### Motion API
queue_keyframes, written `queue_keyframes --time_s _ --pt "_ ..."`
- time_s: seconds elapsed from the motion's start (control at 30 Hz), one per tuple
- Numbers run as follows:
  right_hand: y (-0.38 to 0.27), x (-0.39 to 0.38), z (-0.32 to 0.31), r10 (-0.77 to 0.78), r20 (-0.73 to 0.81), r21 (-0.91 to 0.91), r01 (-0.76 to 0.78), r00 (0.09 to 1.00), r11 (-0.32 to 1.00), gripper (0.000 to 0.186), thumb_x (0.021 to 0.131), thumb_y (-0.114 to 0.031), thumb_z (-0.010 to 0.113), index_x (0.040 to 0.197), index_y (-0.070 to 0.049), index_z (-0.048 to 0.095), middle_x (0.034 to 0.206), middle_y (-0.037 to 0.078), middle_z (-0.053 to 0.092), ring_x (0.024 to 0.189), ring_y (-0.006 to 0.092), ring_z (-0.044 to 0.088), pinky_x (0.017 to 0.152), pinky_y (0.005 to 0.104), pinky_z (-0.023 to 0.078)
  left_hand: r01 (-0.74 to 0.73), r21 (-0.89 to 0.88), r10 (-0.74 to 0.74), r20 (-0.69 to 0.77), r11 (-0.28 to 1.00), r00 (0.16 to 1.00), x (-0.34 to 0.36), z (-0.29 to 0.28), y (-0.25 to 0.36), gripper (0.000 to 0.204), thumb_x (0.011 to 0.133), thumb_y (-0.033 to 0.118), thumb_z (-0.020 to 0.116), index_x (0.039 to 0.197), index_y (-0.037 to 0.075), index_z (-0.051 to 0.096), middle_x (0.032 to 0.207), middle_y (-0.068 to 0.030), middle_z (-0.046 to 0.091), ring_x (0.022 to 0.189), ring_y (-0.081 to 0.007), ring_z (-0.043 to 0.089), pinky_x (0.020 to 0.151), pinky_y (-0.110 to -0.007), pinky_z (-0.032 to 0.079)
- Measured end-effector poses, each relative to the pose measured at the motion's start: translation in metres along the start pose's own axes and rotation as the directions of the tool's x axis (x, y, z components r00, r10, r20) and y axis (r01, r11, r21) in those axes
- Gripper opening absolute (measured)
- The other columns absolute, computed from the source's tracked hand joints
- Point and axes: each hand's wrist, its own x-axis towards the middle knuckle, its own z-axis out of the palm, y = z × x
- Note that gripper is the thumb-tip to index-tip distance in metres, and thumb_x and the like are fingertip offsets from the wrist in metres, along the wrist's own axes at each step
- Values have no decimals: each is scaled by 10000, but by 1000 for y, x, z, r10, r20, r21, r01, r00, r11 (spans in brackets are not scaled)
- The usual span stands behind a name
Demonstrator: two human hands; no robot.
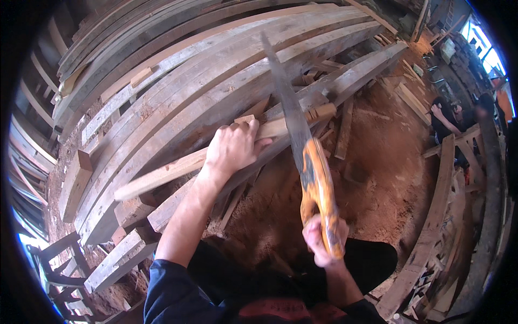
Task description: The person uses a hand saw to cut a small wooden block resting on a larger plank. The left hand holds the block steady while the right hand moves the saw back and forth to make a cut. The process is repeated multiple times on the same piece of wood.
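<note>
My left hand [232, 146] grips a pale wooden batten [172, 170] lying slanted over the weathered timbers at the centre, fingers curled over its upper side. My right hand [318, 240] is closed on the yellow-and-black handle [318, 178] of a handsaw. The saw's blade [286, 92], slightly blurred, points away from me and crosses the batten near its right end, where dark notches show just right of the blade. Whether the teeth sit in a cut, I cannot tell.
Long curved beams [189, 70] fill the upper left, with short blocks [75, 183] and offcuts at lower left. Reddish dirt [377, 178] and sawdust cover the ground. At right, more timbers [431, 232] curve toward me, and people in dark clothing [442, 119] are beside them.
</note>
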Motion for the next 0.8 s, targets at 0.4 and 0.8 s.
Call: queue_keyframes --time_s 0.4,0.8 --pt "4 7 22 -122 -31 -285 108 992 952 194 796 -121 764 860 -59 591 665 25 587 563 121 577 525 256 437 11 -2 -11 -19 1000 1000 -1 8 -2 498 931 471 553 994 -22 578 720 -183 661 696 -344 682 615 -429 548" --pt "-5 -1 29 -120 -7 -250 114 993 962 177 845 -133 732 828 -35 586 617 18 560 548 106 564 555 273 469 -20 21 21 -9 1000 1000 -7 8 0 574 937 504 520 1082 -48 584 742 -196 667 660 -335 685 574 -413 552"
